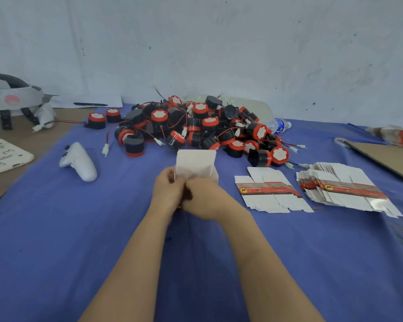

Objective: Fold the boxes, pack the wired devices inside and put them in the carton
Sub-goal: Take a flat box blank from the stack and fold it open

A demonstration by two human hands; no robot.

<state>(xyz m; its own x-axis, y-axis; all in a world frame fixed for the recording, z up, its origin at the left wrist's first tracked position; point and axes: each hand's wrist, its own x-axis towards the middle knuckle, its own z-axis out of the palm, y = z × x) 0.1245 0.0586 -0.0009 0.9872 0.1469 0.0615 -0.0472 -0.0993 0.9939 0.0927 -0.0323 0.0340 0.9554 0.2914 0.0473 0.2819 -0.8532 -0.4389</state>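
A small white box [196, 163] stands partly folded at the middle of the blue cloth, its white flap up toward the far side. My left hand [168, 190] grips its near left edge and my right hand [204, 198] grips its near side, fingers curled over it; the box's lower part is hidden behind them. Behind the box lies a heap of several black and red round wired devices [196, 126] with red and black leads and white plugs. Flat unfolded boxes lie in two stacks to the right, a small stack [272, 194] and a larger stack [344, 189].
A brown carton flap [386, 159] shows at the right edge. A white controller [79, 162] lies left on the blue cloth [56, 228]. A white tray [5, 155] and a helmet [9, 96] sit far left. A water bottle [278, 125] lies behind the heap.
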